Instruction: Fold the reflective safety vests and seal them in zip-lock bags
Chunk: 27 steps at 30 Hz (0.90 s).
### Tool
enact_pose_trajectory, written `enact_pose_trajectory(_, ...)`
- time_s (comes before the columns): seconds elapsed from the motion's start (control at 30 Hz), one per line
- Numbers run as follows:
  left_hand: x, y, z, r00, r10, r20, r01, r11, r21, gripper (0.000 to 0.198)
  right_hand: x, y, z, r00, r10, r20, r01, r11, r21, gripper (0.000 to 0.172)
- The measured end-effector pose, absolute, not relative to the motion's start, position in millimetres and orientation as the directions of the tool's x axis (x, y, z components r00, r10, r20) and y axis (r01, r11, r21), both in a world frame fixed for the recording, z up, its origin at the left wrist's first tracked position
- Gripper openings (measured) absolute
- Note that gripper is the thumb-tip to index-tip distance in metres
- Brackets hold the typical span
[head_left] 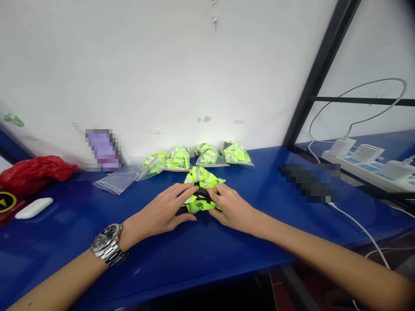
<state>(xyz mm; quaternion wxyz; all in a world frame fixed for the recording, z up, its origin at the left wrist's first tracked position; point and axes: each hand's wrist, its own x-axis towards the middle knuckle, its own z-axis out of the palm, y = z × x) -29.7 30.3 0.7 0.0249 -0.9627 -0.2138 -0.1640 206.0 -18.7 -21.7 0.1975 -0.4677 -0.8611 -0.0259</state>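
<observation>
Neon-yellow hi-vis vest (201,190) lies folded and bunched on the blue table (145,263), right between both hands, with grey reflective stripes showing and a black strip across its middle. Left hand (158,207), with a steel watch (108,244) on the wrist, is curled over the vest's left side: fingertips on the fabric, thumb low by the lower edge. Right hand (231,206) is curled over the other side, fingers pressed into the bundle near the black strip. Both hands are palms down and closed on the fabric, gripping it, fingers nearly meeting.

Just past the vest, ahead of the hands, four clear bags of folded yellow vests (179,158) sit in a row against the white wall (136,65). Flat clear zip bag (118,179) lies just left of that row. Further left of the left hand: red plastic bag (35,172), white oval object (34,208), and a pixelated purple item (103,149) by the wall. Right of the right hand: pixelated dark item (309,181) and white cable (359,231). Further right, beyond a black metal post (316,73), a white power strip (359,166) with white chargers (342,147) plugged in.
</observation>
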Motion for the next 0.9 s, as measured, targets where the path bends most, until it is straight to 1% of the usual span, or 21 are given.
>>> enact_pose_trajectory(0.03, -31.5, 30.9, 1.3, 0.861, 0.406, 0.305, 0.424, -0.906, 0.008, 0.058, 205.5, -19.0, -21.1, -0.486, 0.792, 0.369, 0.812, 0.565, -0.142, 0.030)
enact_pose_trajectory(0.1, -32.9, 33.1, 0.9, 0.864, 0.413, 0.289, 0.434, -0.901, -0.012, 0.050, 203.7, -19.2, -19.9, -0.488, 0.783, 0.385, 0.802, 0.577, -0.156, 0.030)
enact_pose_trajectory(0.23, -30.7, 37.4, -2.9, 0.861, 0.409, 0.304, 0.432, -0.902, -0.013, 0.043, 200.5, -15.5, -20.0, -0.470, 0.772, 0.428, 0.792, 0.583, -0.182, 0.040)
enact_pose_trajectory(0.37, -29.6, 35.9, -5.2, 0.850, 0.413, 0.327, 0.438, -0.899, -0.003, 0.042, 201.0, -8.8, -22.9, -0.476, 0.766, 0.433, 0.781, 0.594, -0.192, 0.027)
enact_pose_trajectory(0.47, -30.5, 31.5, -5.1, 0.839, 0.426, 0.337, 0.444, -0.896, 0.027, 0.042, 202.6, -6.9, -21.4, -0.477, 0.769, 0.425, 0.749, 0.609, -0.260, 0.026)
enact_pose_trajectory(0.6, -29.7, 23.7, 0.2, 0.821, 0.475, 0.316, 0.460, -0.879, 0.125, 0.036, 204.0, -10.0, -10.4, -0.466, 0.815, 0.345, 0.723, 0.576, -0.383, 0.024)
enact_pose_trajectory(0.7, -27.2, 19.3, 7.8, 0.803, 0.531, 0.269, 0.481, -0.845, 0.231, 0.029, 204.8, -11.5, -0.1, -0.426, 0.860, 0.281, 0.705, 0.510, -0.493, 0.027)
enact_pose_trajectory(0.77, -25.0, 19.0, 12.8, 0.773, 0.587, 0.240, 0.513, -0.801, 0.308, 0.028, 205.2, -9.1, 5.0, -0.413, 0.876, 0.250, 0.678, 0.479, -0.557, 0.027)
enact_pose_trajectory(0.83, -22.9, 20.8, 16.7, 0.730, 0.649, 0.215, 0.548, -0.744, 0.382, 0.030, 205.2, -3.9, 8.1, -0.406, 0.887, 0.222, 0.678, 0.455, -0.578, 0.026)
enact_pose_trajectory(0.9, -20.9, 23.8, 19.1, 0.692, 0.699, 0.177, 0.571, -0.681, 0.459, 0.033, 204.6, 3.1, 9.7, -0.390, 0.900, 0.193, 0.708, 0.427, -0.562, 0.026)
